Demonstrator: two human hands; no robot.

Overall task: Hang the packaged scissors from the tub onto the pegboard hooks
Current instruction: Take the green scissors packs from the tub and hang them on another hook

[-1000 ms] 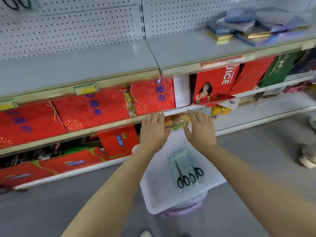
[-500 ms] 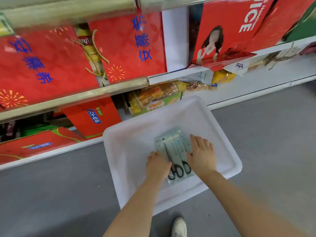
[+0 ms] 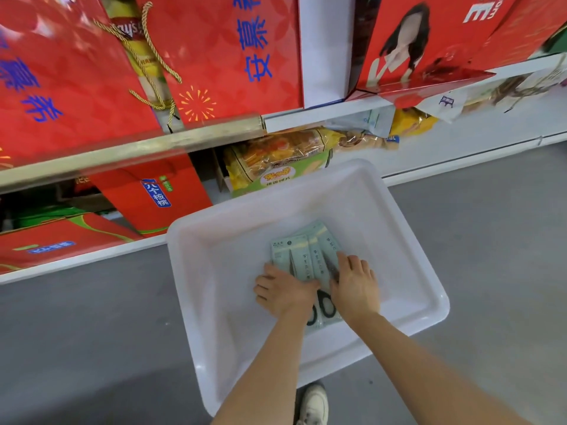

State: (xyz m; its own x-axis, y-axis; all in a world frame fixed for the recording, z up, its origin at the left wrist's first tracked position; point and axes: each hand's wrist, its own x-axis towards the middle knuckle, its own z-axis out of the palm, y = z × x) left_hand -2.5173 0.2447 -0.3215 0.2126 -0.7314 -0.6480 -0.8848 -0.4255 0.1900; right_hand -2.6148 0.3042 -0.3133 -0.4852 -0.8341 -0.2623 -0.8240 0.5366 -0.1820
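A white plastic tub [image 3: 408, 240] sits on the grey floor below me. On its bottom lies a small stack of pale green scissor packs [image 3: 303, 256] with black handles showing between my wrists. My left hand [image 3: 283, 291] rests on the stack's left side, fingers curled over its edge. My right hand [image 3: 354, 285] presses on the right side, fingers laid across the packs. Whether either hand has a pack lifted off the bottom I cannot tell. The pegboard is out of view.
Shelves run across the top, packed with red gift bags [image 3: 224, 53] and snack packs [image 3: 276, 161] just behind the tub. A metal shelf edge [image 3: 132, 151] juts out above the tub's far left. My white shoe [image 3: 313, 404] stands by the tub's near rim.
My view has dropped from the pegboard and upper shelf to the tub. Both hands came down from shelf height into the tub and now close in on the scissor packs.
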